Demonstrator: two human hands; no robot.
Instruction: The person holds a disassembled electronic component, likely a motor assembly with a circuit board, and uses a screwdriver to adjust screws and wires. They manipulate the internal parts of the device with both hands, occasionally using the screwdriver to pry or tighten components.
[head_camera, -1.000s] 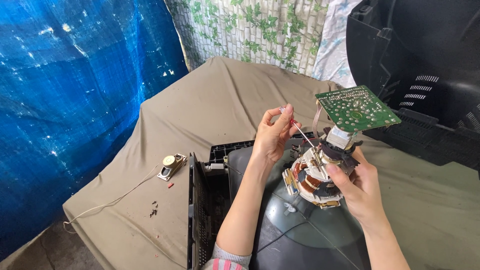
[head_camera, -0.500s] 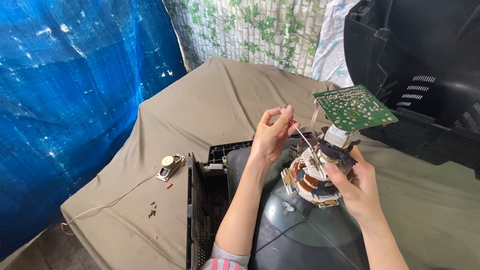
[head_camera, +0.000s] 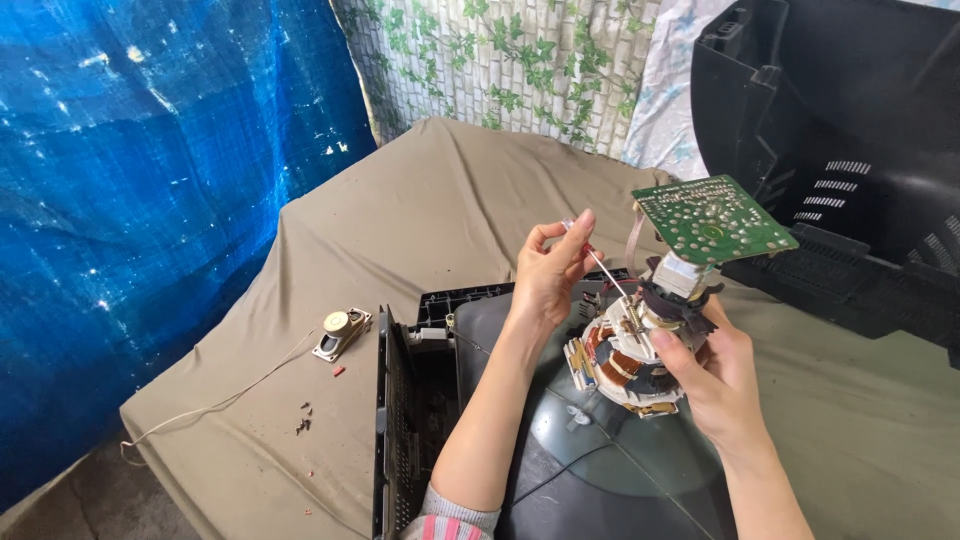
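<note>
My left hand grips a thin screwdriver by its handle, with the shaft slanting down into the copper-wound coil yoke on the neck of a dark picture tube. My right hand wraps around the right side of the yoke and steadies it. A small green circuit board sits tilted on top of the tube neck, above my right hand. The tube lies face down in a black front frame on a tan cloth-covered table.
A small round speaker with a thin white wire lies on the cloth to the left, with a few loose screws near it. A black television back cover stands at the right. A blue tarp hangs at the left.
Nothing has visibly moved except a slight shift of the view. Both hands stay on the screwdriver and the yoke.
</note>
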